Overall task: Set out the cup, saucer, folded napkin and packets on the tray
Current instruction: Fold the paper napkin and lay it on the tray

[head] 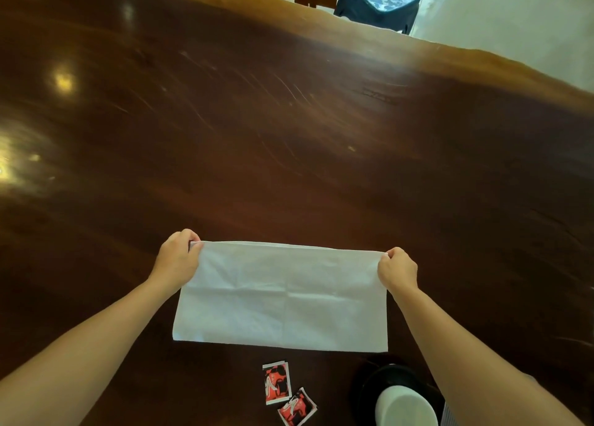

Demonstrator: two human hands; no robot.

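A: Dark polished table [289, 120] fills nearly the whole shot, w/ a stool [379, 1] and pale floor past the far edge. Down near the person, a white napkin [283, 297] is spread wide, already doubled over by the look of the far edge.

B: And both hands are on it. Left hand [176, 258] is pinching the far left corner, right hand [397, 269] is pinching the far right corner, fingers curled tight on the paper.

A: Near edge lies flat on the wood, far edge looks lifted a touch. Probably mid-fold, next pass to come.

B: Where's the rest? Two red packets [287, 393] sit just this side of the napkin, one tilted and touching the other at a corner. Cup [406, 406] is bottom right, white, standing on a dark saucer [369, 390], partly behind the right forearm.

A: No tray in view at all, so nothing's set out yet, imo.

B: Risks, then. Thin paper, two corner pinches: pull apart too hard and it could tear or crease crooked.

A: If one hand leads, the edges won't line up, and the fold comes out skewed.

B: Slick tabletop, too. The near edge could slide toward the packets and nudge them.

A: Biggest worry is that right forearm. It hangs right over the cup, so a drop of the elbow could tip it off the saucer.
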